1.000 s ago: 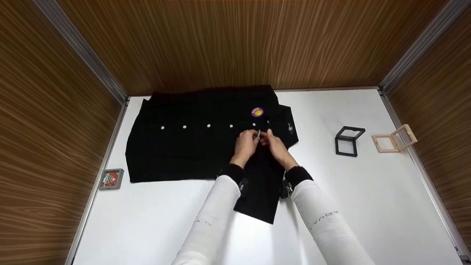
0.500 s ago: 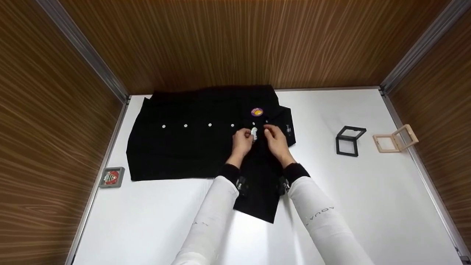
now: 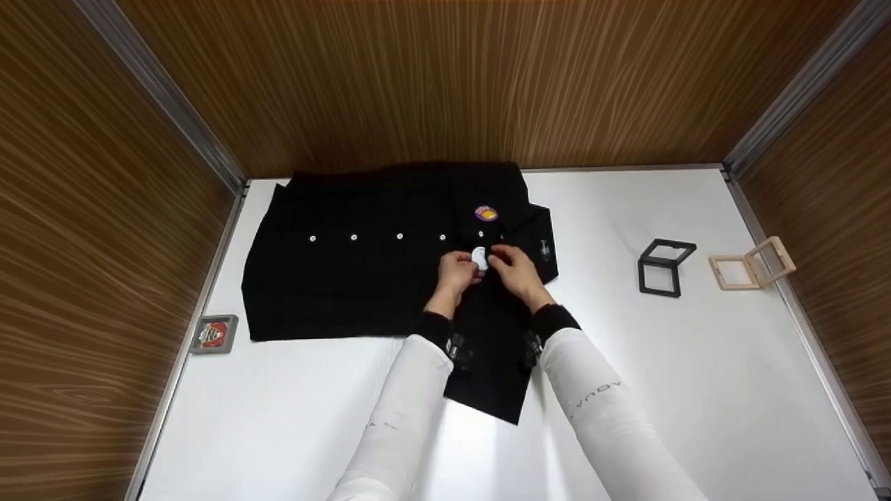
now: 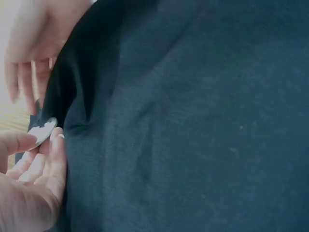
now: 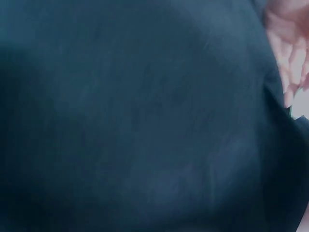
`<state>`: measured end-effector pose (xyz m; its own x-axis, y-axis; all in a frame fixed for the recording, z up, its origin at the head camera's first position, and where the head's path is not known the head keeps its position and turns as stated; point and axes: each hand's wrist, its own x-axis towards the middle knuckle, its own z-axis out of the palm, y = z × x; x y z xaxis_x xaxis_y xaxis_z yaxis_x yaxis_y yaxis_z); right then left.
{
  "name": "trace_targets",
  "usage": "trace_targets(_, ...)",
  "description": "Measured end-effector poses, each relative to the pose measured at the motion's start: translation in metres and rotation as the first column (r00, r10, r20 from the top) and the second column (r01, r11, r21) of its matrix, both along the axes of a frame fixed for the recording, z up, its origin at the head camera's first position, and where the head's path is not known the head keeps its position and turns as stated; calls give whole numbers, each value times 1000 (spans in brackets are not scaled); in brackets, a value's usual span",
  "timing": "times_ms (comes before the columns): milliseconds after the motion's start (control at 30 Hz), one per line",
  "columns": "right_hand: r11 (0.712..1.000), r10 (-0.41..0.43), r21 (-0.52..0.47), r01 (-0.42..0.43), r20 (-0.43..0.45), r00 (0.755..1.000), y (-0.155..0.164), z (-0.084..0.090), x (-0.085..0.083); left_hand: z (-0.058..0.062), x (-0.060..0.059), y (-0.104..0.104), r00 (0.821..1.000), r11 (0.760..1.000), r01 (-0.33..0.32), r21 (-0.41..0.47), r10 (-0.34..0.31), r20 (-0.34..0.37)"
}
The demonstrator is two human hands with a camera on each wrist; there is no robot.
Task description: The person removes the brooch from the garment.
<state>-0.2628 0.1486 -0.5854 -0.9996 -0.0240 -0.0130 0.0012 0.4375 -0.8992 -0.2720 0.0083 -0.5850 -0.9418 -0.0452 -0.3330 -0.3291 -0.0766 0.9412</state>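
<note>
A black shirt (image 3: 348,292) lies spread on the white table with its collar (image 3: 543,236) to the right. Near the collar, my left hand (image 3: 456,273) pinches a small round badge (image 3: 479,258) between thumb and fingers, its white face showing in the head view. The left wrist view has the badge (image 4: 44,131) tilted, close beside the cloth. My right hand (image 3: 516,270) is just right of the badge, fingertips close to its edge. In the left wrist view the right hand's fingers (image 4: 26,84) extend loosely downward. The right wrist view is mostly dark cloth (image 5: 145,116).
A purple and yellow badge (image 3: 486,213) sits on the shirt above the hands, near a row of white buttons (image 3: 399,236). On the right stand an unfolded black frame (image 3: 660,264) and a light wooden-coloured one (image 3: 731,285). A grey framed badge (image 3: 214,335) lies left.
The badge has turned from edge-on to showing its white face in the left hand. The right hand's fingers drew back from it, then came down closer beside it.
</note>
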Motion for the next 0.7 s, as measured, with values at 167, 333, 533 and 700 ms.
trace_targets(167, 988, 83, 136, -70, -86, 993, 1, -8, 3, -1, -2, -2, 999, 999, -5, 33, 3, 36)
trace_targets(333, 969, 115, 233, -77, -153, 982, 0, -15, 5, 0, -3, -2, 997, 998, -4, 62, 0, 71)
trace_targets(533, 947, 133, 312, -78, -160, 978, 0, -20, 8, -1, -3, -4, 994, 995, -13, 97, 3, 107)
trace_targets(700, 931, 160, 354, -88, -179, 971, 0, -22, 11, -2, -5, -6, 992, 991, -17, 130, 0, 128)
